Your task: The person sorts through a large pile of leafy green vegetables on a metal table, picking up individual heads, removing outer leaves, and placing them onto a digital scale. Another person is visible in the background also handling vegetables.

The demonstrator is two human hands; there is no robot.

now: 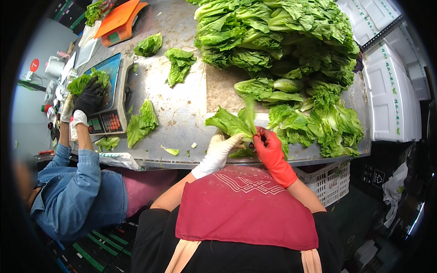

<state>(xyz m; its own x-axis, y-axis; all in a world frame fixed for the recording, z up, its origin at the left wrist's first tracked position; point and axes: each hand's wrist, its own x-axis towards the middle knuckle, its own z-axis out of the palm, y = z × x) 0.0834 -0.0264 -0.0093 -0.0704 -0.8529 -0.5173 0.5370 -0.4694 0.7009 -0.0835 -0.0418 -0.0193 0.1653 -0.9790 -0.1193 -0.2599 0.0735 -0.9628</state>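
My left hand, in a white glove, holds a head of green leafy lettuce by its lower end, just above the table's near edge. The leaves point up and to the left. My right hand, in a red glove, grips the base of a lettuce leaf that stands upright and is blurred. A dark object, too hidden to name, shows by the red fingers. Loose lettuce heads lie right beside my right hand. Beyond them rises a large pile of lettuce.
At left, a co-worker's gloved hands handle lettuce on a digital scale. An orange scale stands farther back. Several lettuce pieces lie on the metal table. White foam boxes stand at right; a white plastic crate sits below the edge.
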